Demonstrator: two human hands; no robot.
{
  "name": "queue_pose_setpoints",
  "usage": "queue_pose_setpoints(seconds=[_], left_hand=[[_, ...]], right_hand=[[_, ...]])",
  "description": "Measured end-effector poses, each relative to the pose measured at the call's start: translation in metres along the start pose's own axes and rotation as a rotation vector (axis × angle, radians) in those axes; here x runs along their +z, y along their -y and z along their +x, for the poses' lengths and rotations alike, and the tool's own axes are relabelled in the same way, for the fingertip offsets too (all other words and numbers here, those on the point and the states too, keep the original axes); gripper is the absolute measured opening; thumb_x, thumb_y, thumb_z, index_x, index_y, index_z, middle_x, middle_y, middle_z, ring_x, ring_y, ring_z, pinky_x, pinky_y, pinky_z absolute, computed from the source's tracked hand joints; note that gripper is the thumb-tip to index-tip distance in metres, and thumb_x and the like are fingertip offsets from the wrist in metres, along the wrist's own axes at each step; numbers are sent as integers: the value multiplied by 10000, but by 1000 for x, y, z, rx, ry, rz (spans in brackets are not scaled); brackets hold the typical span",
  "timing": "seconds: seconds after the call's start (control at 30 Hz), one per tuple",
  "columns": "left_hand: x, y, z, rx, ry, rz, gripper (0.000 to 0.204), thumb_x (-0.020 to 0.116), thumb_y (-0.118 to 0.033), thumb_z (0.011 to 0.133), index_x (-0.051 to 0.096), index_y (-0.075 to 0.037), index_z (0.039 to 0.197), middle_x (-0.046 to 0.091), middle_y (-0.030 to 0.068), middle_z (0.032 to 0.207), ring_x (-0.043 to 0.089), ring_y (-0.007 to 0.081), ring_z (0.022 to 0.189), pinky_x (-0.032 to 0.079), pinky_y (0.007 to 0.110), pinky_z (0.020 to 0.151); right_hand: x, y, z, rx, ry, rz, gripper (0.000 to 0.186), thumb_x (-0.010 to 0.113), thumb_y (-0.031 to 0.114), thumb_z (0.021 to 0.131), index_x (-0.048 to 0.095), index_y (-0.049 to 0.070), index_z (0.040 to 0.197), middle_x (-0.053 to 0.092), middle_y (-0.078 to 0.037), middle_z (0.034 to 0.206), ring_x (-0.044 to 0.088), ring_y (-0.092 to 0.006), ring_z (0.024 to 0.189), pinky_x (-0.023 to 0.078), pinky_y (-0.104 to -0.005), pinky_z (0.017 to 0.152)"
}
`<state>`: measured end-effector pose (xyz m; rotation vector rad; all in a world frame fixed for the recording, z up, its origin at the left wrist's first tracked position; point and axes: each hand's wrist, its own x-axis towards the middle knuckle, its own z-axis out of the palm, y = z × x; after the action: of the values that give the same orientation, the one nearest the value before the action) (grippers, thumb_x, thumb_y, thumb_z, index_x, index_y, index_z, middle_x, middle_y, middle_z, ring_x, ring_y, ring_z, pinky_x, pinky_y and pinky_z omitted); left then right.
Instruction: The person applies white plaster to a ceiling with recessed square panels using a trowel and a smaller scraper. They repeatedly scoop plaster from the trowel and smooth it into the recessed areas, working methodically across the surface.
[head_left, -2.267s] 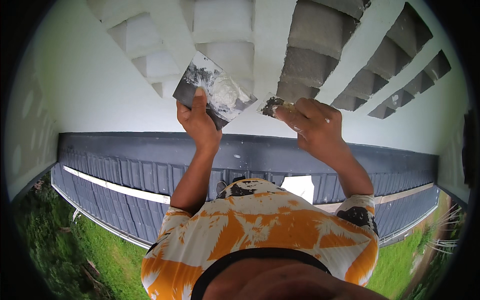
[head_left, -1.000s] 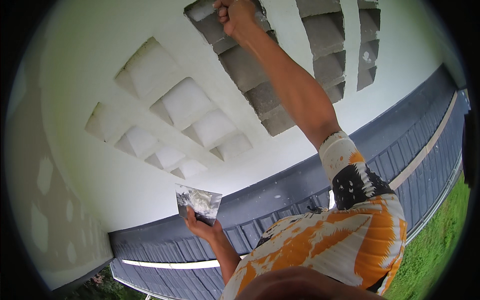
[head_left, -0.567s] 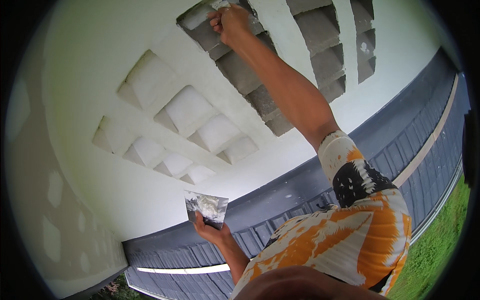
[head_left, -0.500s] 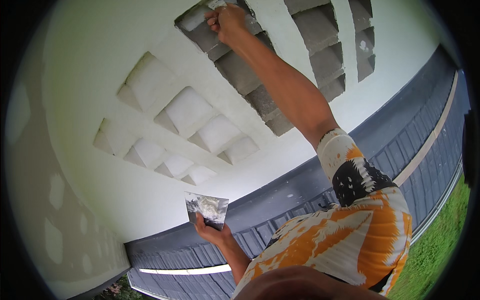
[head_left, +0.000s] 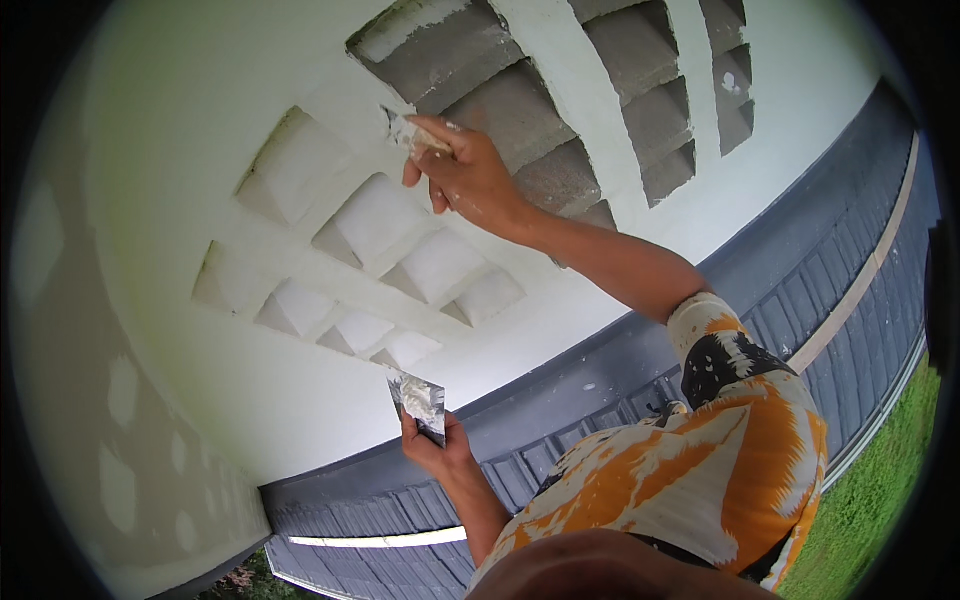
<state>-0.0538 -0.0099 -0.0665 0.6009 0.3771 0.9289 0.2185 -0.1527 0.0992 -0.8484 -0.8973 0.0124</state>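
Note:
My right hand [head_left: 472,178] is closed around a putty knife [head_left: 402,130], whose paste-smeared blade points up and left in front of the white wall [head_left: 335,95]. Beside it are deep square recesses with bare grey insides [head_left: 440,62]; a pale coat covers part of the top left recess. Lower down, my left hand [head_left: 436,452] grips a flat metal plate [head_left: 436,428] held tilted. A lump of white putty [head_left: 420,394] lies on that plate. Smoother white recesses [head_left: 372,218] sit in the wall between my two hands.
Dark grey roof tiles [head_left: 520,462] run along the foot of the wall, with a pale strip [head_left: 865,275] across them. At the left stands a patched beige wall [head_left: 75,400]. Grass [head_left: 880,500] lies below at the right.
My right hand has come down and left out of the top recess, bringing the putty knife into view. The plate in my left hand has turned and tilted slightly.

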Motion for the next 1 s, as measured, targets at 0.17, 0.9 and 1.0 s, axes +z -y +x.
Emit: queue_pose_setpoints(seconds=[0.17, 0.9, 1.0], left_hand=[[41, 8, 26, -175, 150, -131, 226, 480, -126, 962, 616, 3, 1089, 680, 73, 929, 670, 131, 730, 544, 233, 544], [105, -10, 7, 559, 87, 330, 311, 580, -68, 918, 538, 46, 1204, 631, 118, 1088, 643, 196, 971, 537, 335, 847], [107, -10, 7, 536, 128, 329, 330, 590, -75, 909, 535, 43, 1212, 627, 119, 1103, 644, 205, 969, 542, 346, 836]], right_hand=[[9, -34, -105, -270, 449, -419, 414, 581, 38, 926, 592, 162, 1321, 672, -104, 852, 660, -243, 690, 533, -344, 633], [-3, 38, -109, -603, 667, -1178, 367, 696, 49, 750, 697, 151, 1102, 577, -50, 849, 615, -158, 565, 459, -301, 425], [1, 31, -103, -568, 727, -1190, 403, 689, 31, 743, 692, 159, 1126, 587, -55, 830, 616, -167, 567, 452, -294, 428]])
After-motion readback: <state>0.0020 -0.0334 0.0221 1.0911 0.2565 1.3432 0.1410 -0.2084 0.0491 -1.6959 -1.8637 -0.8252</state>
